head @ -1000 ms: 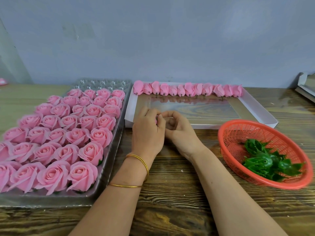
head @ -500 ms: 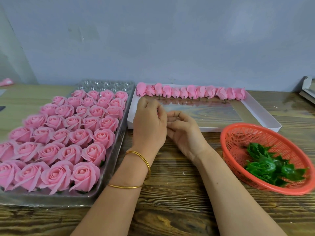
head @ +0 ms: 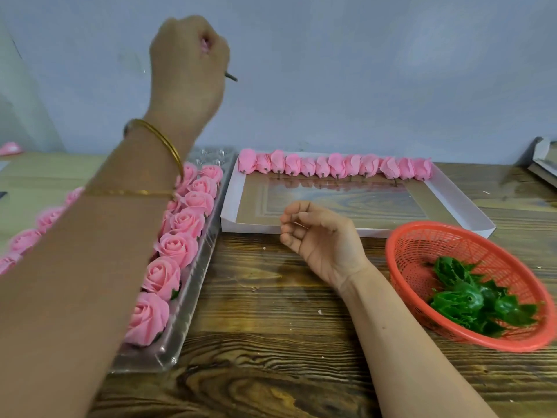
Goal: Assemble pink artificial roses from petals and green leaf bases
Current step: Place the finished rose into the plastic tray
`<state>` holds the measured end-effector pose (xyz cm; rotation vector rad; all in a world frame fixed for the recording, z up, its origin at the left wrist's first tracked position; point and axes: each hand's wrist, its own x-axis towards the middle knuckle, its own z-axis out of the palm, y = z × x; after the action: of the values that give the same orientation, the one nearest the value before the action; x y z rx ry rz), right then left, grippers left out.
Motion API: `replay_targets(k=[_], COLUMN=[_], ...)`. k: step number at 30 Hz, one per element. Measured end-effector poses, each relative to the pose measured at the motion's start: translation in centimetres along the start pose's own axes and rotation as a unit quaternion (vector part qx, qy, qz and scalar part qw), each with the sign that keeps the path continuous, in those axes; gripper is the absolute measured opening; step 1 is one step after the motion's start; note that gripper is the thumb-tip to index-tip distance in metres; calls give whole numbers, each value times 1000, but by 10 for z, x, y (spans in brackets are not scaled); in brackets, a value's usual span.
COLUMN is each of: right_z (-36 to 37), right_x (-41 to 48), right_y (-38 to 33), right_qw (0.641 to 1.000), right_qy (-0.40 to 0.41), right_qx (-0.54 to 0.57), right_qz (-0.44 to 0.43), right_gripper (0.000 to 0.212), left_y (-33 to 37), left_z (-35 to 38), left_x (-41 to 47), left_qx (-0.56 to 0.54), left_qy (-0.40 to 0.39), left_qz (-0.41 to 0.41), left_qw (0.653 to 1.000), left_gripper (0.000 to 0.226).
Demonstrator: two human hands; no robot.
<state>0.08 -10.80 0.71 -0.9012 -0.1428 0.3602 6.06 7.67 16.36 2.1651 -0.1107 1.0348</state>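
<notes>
My left hand [head: 188, 64] is raised high in front of the wall, fist curled round a pink rose bud [head: 206, 43] whose dark stem tip [head: 231, 76] sticks out to the right. My right hand [head: 319, 236] rests low over the wooden table, fingers loosely curled, holding nothing. A row of pink rose buds [head: 334, 165] lines the far side of the white shallow box [head: 355, 232]. Green leaf bases [head: 476, 300] lie in the red basket [head: 407, 236] at right. Finished pink roses [head: 177, 247] fill the clear plastic tray [head: 180, 342] at left, partly hidden by my left forearm.
The wooden table [head: 271, 327] shows bare boards between tray, box and basket. A box corner [head: 542, 164] sits at the far right edge. A pink object [head: 10, 148] lies far left by the grey wall.
My left hand has lifted from the table centre up high with the bud. My right hand has let go and stayed low, fingers relaxed.
</notes>
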Motion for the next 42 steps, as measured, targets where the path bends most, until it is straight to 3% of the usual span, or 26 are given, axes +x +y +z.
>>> replay_targets(k=[3,11,15,19,23,28,42], right_z=[1,-1,-2,-3,-3,-1,-1], right_x=[0,0,1,2,2,1,2], right_y=[0,-1,-1,0,0,-1,-2], right_qw=[1000,1000,1000,1000,1000,1000,1000], right_qy=[-1,1,-1,3,5,16,21], right_qx=[0,0,6,2,2,0,-11], right_qz=[2,5,7,6,7,9,19], right_gripper=[19,19,19,21,24,30,30], left_y=[-36,-155,-191,-221,-233,-237,-232], left_z=[1,-21,-43,-49,-39,-31,-21], left_x=[24,29,22,27,25,17,14], left_qx=[47,255,321,367,375,380,445], left_qy=[-30,-122,-197,-250,-280,-325,-395], left_qz=[-34,-76,-76,-96,-122,-220,-167], left_qw=[998,956,923,891,875,837,786], left_gripper=[19,35,59,40,40,34,31])
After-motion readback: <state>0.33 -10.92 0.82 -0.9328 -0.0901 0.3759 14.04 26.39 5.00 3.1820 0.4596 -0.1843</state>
